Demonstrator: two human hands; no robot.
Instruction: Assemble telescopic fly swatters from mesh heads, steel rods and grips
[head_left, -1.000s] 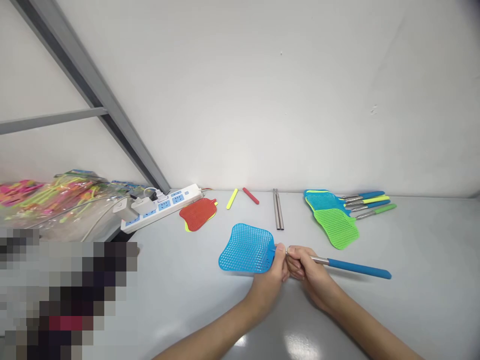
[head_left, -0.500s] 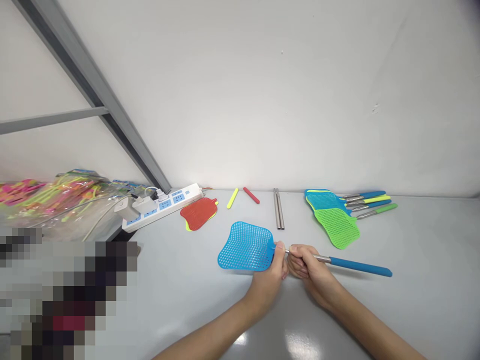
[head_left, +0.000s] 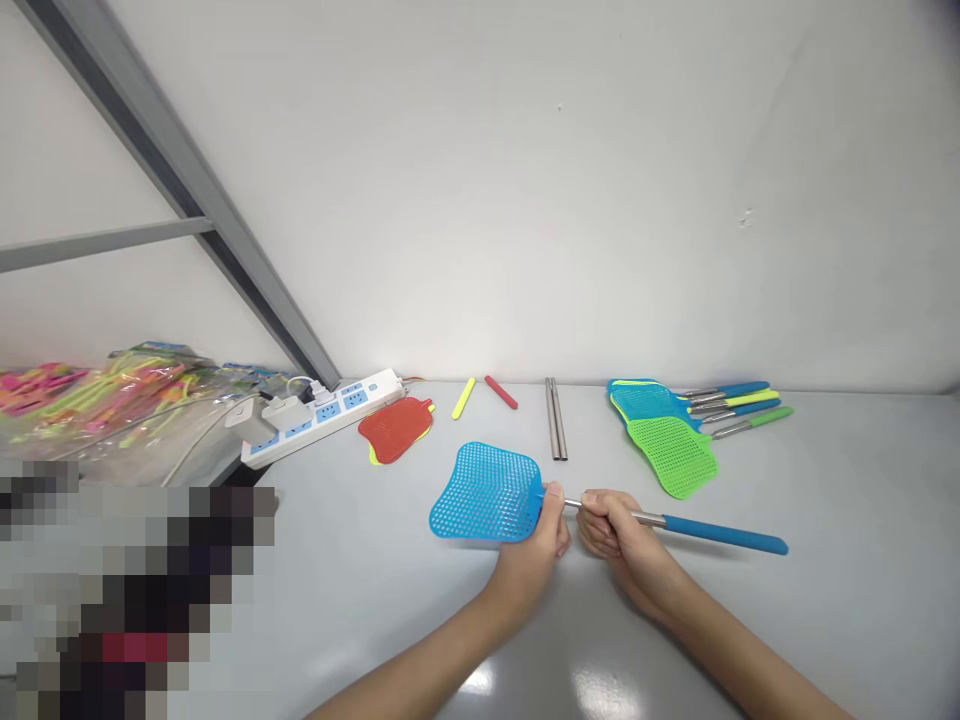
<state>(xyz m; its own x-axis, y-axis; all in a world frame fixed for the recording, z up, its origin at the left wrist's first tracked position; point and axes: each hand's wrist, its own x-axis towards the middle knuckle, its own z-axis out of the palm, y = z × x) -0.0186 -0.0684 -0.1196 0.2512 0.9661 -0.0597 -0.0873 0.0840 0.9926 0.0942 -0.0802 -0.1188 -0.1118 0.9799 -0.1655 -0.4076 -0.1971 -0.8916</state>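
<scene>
A blue fly swatter (head_left: pixel 489 494) is held level just above the table, its perforated head to the left and its blue grip to the right. My left hand (head_left: pixel 534 540) is closed on the neck, thumb on top where the head meets the metal rod. Around the metal shaft, short of the blue grip, my right hand (head_left: pixel 616 530) is wrapped. A short stretch of thin rod shows between the two hands. Beyond them lie two bare metal tubes (head_left: pixel 556 420), a yellow grip sleeve (head_left: pixel 463 398) and a red grip sleeve (head_left: pixel 501 392).
Several fly swatters lie stacked at the right, a green one (head_left: pixel 673 456) on top. Red and yellow swatter heads (head_left: pixel 396 430) overlap beside a white power strip (head_left: pixel 322 420) with plugs. Plastic-bagged colourful items (head_left: pixel 142 390) sit at far left. A wall (head_left: pixel 570 220) rises behind the table.
My left hand and the swatter head have shifted slightly left, away from my right hand. More thin rod shows between my hands.
</scene>
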